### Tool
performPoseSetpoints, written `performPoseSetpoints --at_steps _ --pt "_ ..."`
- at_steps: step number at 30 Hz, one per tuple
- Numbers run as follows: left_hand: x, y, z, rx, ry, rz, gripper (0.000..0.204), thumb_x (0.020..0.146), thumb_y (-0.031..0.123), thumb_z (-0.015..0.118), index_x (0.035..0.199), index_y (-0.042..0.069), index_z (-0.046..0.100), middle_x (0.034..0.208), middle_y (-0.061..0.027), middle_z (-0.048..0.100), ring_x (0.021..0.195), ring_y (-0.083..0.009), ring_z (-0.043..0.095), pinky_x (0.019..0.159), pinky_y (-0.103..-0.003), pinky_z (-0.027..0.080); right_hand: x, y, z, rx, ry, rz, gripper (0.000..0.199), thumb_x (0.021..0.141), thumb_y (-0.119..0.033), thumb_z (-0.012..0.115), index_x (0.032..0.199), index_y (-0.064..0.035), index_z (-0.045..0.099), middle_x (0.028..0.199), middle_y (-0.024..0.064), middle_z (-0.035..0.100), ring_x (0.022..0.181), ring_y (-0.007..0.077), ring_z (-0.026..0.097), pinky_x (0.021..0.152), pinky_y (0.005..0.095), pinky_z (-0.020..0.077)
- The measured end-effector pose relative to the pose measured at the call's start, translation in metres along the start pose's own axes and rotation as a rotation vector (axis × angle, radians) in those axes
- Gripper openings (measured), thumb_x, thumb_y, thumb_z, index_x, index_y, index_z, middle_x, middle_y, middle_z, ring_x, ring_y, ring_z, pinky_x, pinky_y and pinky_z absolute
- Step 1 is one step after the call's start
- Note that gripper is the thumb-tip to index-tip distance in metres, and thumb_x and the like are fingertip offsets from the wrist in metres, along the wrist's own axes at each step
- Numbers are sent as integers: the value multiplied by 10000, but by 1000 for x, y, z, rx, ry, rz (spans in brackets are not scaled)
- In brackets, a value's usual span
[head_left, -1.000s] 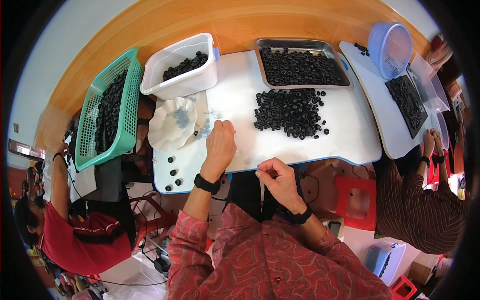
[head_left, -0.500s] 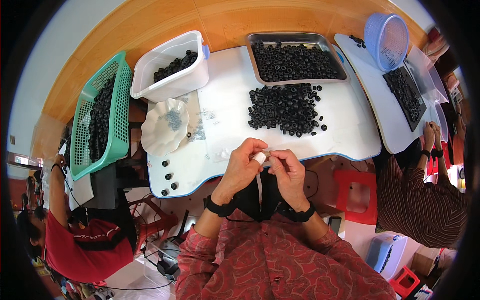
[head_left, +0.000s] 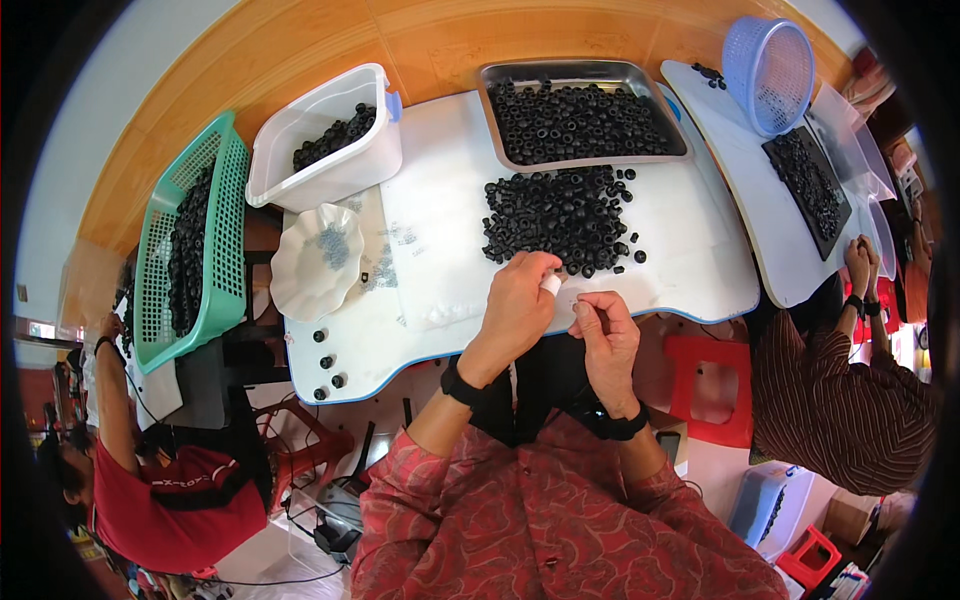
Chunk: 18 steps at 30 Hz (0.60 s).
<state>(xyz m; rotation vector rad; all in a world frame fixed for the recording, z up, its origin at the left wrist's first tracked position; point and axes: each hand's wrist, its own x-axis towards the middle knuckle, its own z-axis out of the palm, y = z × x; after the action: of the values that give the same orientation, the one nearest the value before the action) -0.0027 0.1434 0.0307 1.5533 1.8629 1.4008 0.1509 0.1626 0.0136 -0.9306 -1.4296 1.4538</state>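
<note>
Centre frame, your left hand (head_left: 518, 303) was at the black pieces (head_left: 555, 215), right hand (head_left: 610, 345) nearby; I couldn't tell whether fingers (head_left: 541, 262) gripped. Apparently picking, next calling for a precise pinch.

Red swirls, black at both wrists

The person wears a red shirt (head_left: 600, 520), covered in paisley-like shapes outlined in greyish tan, with small buttons (head_left: 549, 562) down the front. Its sleeves (head_left: 400, 497) stop partway along the forearms. A broad black band (head_left: 461, 384) circles the wrist of the left hand (head_left: 519, 306); a second band (head_left: 627, 425), also black, circles that of the right hand (head_left: 609, 346). Dark trousers (head_left: 550, 372) show below the front edge of the desk (head_left: 690, 225).
</note>
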Motion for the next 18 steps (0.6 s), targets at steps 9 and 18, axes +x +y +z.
performPoseSetpoints --at_steps 9,18 --pt "18 0 13 268 -55 10 282 804 -4 621 1065 83 680 904 -150 574 794 -361 618 688 -442 508 0 3 -2 -18 -8 -13 78 970 -53 610 1021 7 610 873 26 616 693 70 589 639 211 501" --pt "14 -8 3 267 -3 -3 259 806 7 667 1055 80 658 872 -139 586 751 -318 622 669 -409 515 0 8 0 -70 0 -54 78 958 -42 624 1015 11 618 879 29 615 688 74 595 631 217 505"
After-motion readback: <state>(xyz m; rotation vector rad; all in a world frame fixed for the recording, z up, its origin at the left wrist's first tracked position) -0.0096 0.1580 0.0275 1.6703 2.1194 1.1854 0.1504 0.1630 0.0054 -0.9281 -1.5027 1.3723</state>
